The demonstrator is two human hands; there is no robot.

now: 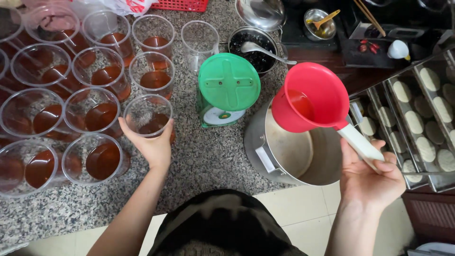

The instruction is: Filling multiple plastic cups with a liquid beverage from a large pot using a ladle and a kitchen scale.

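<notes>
Both my hands are full, left hand [150, 144] gripping a cup [148, 116], right hand [367, 178] a tilted ladle [310, 97] over the pot [294, 151]; tea might drip.

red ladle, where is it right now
In the head view the red ladle sits right of centre, held by its white handle in the right hand, tilted above the big metal pot, just right of the green-topped kitchen scale.

Bare granite counter [208, 151] lies open between packed plastic cups [92, 111] and steel pot [284, 151]; green scale [228, 87] blocks behind.
</notes>
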